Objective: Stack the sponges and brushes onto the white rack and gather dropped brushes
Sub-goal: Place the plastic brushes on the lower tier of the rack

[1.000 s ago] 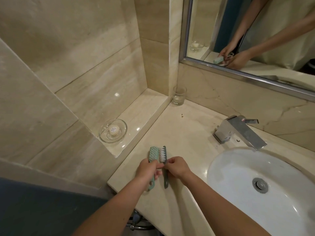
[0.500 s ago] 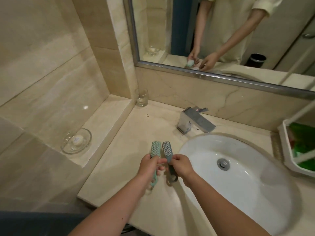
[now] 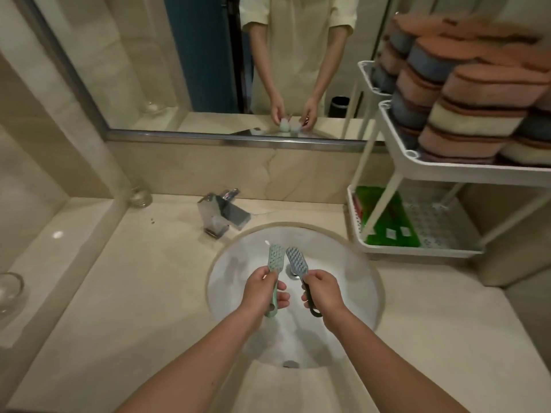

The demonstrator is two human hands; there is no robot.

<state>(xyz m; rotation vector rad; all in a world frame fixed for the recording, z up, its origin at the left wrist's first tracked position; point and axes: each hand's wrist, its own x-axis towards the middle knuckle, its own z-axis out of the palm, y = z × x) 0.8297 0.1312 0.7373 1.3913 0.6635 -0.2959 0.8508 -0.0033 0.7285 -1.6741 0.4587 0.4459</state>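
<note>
Brushes [image 3: 275, 259] are moving toward the white rack [image 3: 477, 172]. The left hand [image 3: 262, 289] is curling its fingers round the handle of the light green brush [image 3: 275, 254], and the right hand [image 3: 323, 290] is gripping the dark grey brush [image 3: 296, 263] the same way. A second ago both were being held over the surface [image 3: 143, 287] on the left. Now they are hanging above the sink [image 3: 343, 257], heads side by side. The rack is standing near on the right, with sponges [image 3: 477, 114] piling on its top shelf, so the brushes are probably going there next.
</note>
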